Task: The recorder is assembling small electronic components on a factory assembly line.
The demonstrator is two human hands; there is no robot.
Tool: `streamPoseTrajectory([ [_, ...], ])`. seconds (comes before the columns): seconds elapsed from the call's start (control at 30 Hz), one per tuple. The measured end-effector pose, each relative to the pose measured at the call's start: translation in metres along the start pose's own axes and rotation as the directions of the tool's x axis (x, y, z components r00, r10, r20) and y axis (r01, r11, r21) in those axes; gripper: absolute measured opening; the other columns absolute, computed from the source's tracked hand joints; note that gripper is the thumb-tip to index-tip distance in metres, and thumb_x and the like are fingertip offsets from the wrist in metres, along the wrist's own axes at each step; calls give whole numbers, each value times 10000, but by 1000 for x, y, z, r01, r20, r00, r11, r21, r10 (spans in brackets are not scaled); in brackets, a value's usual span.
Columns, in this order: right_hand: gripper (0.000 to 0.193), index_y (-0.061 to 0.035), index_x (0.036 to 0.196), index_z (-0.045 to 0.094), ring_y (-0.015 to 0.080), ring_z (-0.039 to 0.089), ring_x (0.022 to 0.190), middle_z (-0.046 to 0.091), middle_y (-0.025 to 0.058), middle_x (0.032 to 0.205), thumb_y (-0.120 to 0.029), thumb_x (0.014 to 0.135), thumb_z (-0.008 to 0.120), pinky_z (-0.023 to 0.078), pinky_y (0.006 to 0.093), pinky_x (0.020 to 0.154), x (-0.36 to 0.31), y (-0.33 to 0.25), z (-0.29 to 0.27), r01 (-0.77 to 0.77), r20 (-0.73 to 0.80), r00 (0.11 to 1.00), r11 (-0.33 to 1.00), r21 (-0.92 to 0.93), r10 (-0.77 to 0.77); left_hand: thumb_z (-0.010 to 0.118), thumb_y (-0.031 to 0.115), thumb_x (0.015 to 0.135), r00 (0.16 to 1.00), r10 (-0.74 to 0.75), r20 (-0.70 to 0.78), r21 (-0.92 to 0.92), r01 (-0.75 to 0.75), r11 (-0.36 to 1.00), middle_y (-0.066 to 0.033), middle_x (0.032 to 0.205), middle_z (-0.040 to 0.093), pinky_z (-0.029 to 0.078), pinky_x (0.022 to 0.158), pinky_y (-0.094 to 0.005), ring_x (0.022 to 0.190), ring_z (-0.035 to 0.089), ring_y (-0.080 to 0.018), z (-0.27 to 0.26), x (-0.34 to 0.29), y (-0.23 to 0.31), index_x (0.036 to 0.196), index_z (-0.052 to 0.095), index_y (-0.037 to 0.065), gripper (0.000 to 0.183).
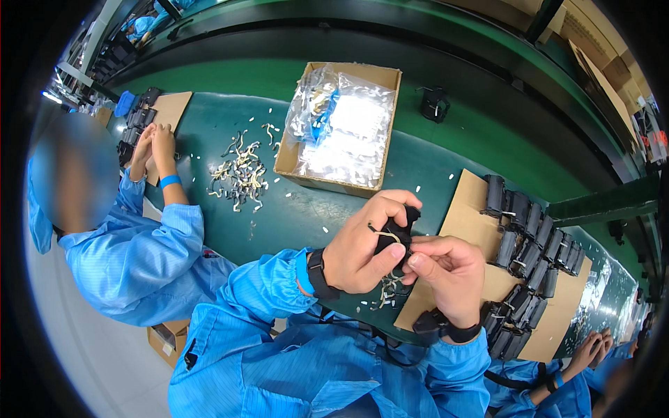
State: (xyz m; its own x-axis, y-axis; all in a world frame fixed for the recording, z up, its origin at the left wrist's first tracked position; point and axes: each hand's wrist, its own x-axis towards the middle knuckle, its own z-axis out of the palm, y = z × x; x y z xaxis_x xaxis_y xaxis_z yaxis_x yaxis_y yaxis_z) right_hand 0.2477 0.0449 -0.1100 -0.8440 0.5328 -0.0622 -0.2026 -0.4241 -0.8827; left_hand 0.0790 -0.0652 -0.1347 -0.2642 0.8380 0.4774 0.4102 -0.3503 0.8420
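In front of my chest, my left hand (362, 244) is closed round a small black plastic part (398, 228). A thin cream-and-black strip (387, 235) lies across the part near my left thumb. My right hand (451, 275) meets the part at its right side, thumb and fingertips pinched together. Whatever sits between those fingertips is too small and covered to make out. Just below the hands, a few short cream-and-black strips (389, 289) lie on the green tabletop (296, 226).
An open carton (334, 184) of plastic-bagged parts stands ahead, with loose strips (240, 171) heaped to its left. Black parts (533, 244) line cardboard sheets (463, 202) at right. One black part (435, 104) stands farther back. Co-workers (132, 244) sit at left and lower right.
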Motion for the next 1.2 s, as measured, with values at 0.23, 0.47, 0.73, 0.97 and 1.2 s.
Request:
streamPoseTrajectory([
  [0.23, 131, 90, 1050, 749, 195, 746, 834, 757, 210, 1053, 77, 920, 748, 638, 298, 694, -5, -6, 5, 100, 7, 995, 989, -110, -100, 550, 330, 1006, 1000, 27, 3, -67, -26, 997, -313, 1357, 556, 492, 981, -435, 1089, 619, -305, -3, 0, 0, 1179, 473, 13, 369],
  [0.47, 116, 68, 1016, 758, 206, 741, 815, 754, 218, 1072, 76, 900, 760, 622, 308, 678, 6, -6, -15, -241, 163, 963, 958, 158, 216, 590, 328, 984, 990, 144, 3, 65, -143, 988, -338, 1383, 523, 483, 990, -452, 1115, 604, -337, -3, 2, -1, 1162, 480, 14, 377],
  [0.73, 85, 73, 997, 742, 215, 736, 806, 723, 232, 1135, 73, 912, 742, 624, 312, 680, 9, -1, -21, -317, 322, 919, 913, 257, 229, 599, 253, 953, 977, 204, 58, 101, -209, 973, -344, 1428, 466, 458, 1028, -465, 1178, 565, -355, -3, 1, 3, 1181, 480, 7, 356],
  [0.97, 113, 13, 1044, 691, 293, 699, 774, 711, 160, 954, 49, 937, 691, 554, 363, 703, 6, -2, 13, 286, 12, 868, 478, -831, -497, 568, 179, 956, 992, -95, 78, 121, 85, 989, -285, 1493, 406, 360, 1146, -452, 1337, 464, -404, 6, -1, 9, 1402, 389, -56, 534],
  [1.2, 103, -5, 1102, 697, 182, 708, 900, 736, 101, 988, -36, 1009, 666, 550, 301, 795, 4, -13, -11, 207, -112, 926, 732, -649, -362, 711, 56, 870, 987, -24, 160, 277, -21, 961, -232, 1318, 612, 417, 1100, -506, 1211, 561, -461, 8, 16, 16, 1388, 553, -31, 549],
])
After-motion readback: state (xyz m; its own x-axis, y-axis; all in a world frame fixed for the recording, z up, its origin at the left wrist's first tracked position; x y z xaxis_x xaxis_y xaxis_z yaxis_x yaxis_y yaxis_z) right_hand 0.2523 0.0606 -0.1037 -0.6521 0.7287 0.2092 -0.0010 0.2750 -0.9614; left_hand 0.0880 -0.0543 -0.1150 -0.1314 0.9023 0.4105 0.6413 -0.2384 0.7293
